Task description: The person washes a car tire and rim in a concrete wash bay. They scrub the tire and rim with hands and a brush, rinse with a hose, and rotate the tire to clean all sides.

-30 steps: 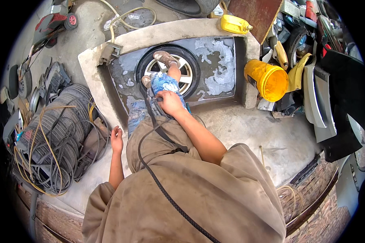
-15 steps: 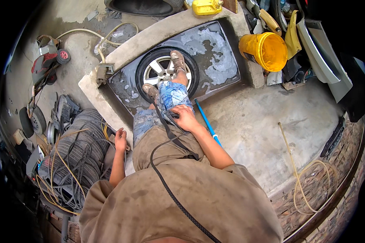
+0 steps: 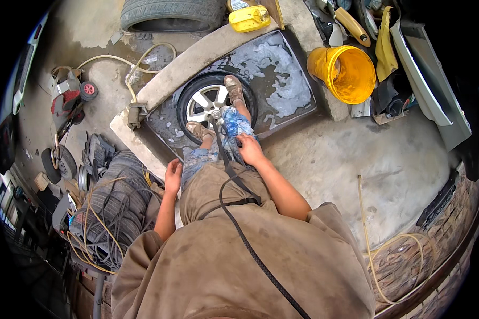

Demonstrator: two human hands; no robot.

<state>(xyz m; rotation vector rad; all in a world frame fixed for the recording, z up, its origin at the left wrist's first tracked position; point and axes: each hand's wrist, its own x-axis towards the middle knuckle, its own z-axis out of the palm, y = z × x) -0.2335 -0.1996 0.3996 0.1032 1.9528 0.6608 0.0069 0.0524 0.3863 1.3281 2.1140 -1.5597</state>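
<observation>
A yellow plastic jug [image 3: 248,18] lies on its side on the trough's far concrete rim, with a pale label patch on it. An orange-yellow bucket [image 3: 347,72] lies tipped right of the trough.

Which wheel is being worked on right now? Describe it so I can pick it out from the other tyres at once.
Find the concrete water trough at top centre. The wheel lies flat in its water, under the person's shoes. Unlike the bare tyre behind and the stacked tyres at left, it has a silver spoked rim.
</observation>
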